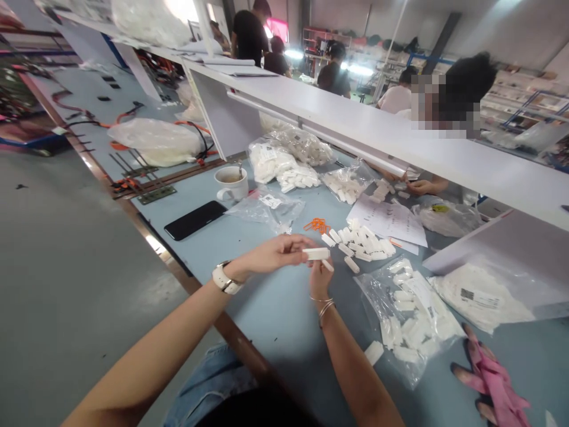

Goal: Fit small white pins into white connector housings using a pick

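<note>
My left hand (284, 251), with a white watch at the wrist, is closed on a white oblong plastic piece (316, 254). Just below it is my right hand (319, 279), bracelets at the wrist, its fingers closed on a smaller white plastic piece (328, 266). The two hands are close together over the blue-grey table (271, 314), and the right fingertips are partly hidden. Beyond them lies a loose pile of white plastic pieces (367, 242), beside a few small orange parts (317, 225). An opened clear bag (411, 326) with more white pieces lies to the right.
To the left are a black phone (195, 220) and a white mug (232, 184). Filled plastic bags (284, 160) and a paper sheet (386, 219) lie under the shelf (338, 107). Pink gloves (493, 373) lie at right. A person's hand (422, 187) works across the table.
</note>
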Demonstrator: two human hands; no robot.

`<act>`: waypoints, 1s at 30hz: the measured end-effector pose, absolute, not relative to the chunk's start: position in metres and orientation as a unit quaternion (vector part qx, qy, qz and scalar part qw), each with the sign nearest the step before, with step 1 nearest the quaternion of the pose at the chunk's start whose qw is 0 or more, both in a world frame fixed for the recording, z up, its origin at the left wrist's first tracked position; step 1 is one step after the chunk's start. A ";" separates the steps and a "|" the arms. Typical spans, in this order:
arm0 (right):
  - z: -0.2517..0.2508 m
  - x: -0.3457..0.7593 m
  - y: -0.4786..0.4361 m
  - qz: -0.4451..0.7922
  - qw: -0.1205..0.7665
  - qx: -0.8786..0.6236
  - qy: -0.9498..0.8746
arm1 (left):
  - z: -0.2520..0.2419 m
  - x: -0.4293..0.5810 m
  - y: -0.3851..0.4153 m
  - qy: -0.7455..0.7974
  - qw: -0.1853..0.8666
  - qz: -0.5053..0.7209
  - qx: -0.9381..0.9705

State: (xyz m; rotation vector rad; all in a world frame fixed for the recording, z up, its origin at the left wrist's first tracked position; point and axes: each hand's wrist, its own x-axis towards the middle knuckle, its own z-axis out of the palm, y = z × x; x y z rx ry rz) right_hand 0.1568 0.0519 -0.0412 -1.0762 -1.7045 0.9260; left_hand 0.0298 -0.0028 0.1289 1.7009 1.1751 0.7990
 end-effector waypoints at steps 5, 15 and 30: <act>-0.026 0.155 0.052 0.461 0.544 -0.461 -0.529 | 0.068 0.000 -0.013 0.654 0.312 0.303 0.619; -0.029 0.161 0.051 0.375 0.481 -0.442 -0.658 | 0.006 0.005 -0.017 0.683 0.261 0.413 0.543; -0.035 0.164 0.046 0.331 0.370 -0.321 -0.806 | -0.006 0.001 -0.024 0.654 0.344 0.430 0.519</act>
